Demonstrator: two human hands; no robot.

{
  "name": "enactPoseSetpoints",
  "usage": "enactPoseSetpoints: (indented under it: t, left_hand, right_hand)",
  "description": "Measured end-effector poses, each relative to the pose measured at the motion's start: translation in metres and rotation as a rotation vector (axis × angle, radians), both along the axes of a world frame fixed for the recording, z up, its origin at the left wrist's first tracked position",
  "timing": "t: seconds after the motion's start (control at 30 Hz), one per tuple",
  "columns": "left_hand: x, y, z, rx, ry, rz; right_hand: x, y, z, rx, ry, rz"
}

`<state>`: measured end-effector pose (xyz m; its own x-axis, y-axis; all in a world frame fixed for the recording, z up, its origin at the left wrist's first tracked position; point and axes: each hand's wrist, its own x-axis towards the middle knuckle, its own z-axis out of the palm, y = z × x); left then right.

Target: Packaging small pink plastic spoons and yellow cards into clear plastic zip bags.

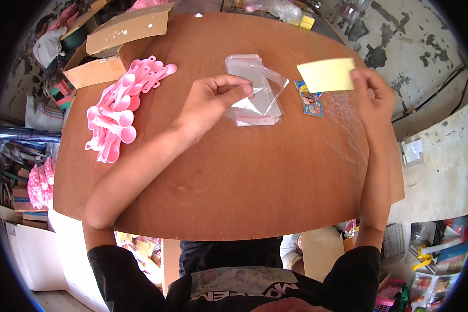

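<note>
My left hand [213, 101] is over the middle of the table, thumb and forefinger pinched on a clear plastic bag [274, 83]. That bag hangs over a stack of similar clear bags [255, 120] lying on the table. Farther right, my right hand [375, 96] grips the edge of a pale yellow paper card [325, 76], held up off the table. Partly behind the card lies a small blue printed card [312, 106]. A pile of pink plastic scoops [120, 117] with handles spreads along the table's left side, apart from both hands.
An opened cardboard box [96, 70] stands at the far left of the brown wooden table [234, 182]. Thin clear wrap [343, 122] lies below my right hand. Crumpled clear plastic [278, 9] and a yellow block [307, 22] sit beyond the far edge.
</note>
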<state>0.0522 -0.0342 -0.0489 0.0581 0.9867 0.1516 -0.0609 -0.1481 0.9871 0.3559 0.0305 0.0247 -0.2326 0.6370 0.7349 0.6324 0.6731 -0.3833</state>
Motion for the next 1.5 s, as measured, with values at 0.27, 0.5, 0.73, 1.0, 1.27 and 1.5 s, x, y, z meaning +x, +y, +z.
enactPoseSetpoints:
  t: [0.27,0.5,0.73,1.0,1.27,1.5]
  left_hand:
    - [0.007,-0.007,0.004,-0.018,-0.107,-0.061]
    - [0.001,-0.008,0.007,-0.054,-0.168,-0.05]
    - [0.005,-0.009,0.008,-0.003,-0.076,-0.061]
    - [0.008,-0.015,0.014,0.007,-0.093,-0.031]
    - [0.004,-0.014,0.011,0.139,0.013,0.041]
    - [0.004,-0.008,0.005,0.171,0.003,0.0]
  right_hand:
    - [-0.08,-0.013,0.011,-0.044,0.311,0.324]
    - [-0.086,0.003,0.008,-0.124,0.199,0.422]
    - [-0.09,-0.005,0.006,-0.34,0.087,0.459]
    - [-0.1,-0.009,-0.003,-0.368,-0.032,0.558]
    - [-0.106,-0.012,-0.011,-0.602,-0.028,0.721]
    - [-0.103,-0.008,-0.012,-0.583,-0.141,0.737]
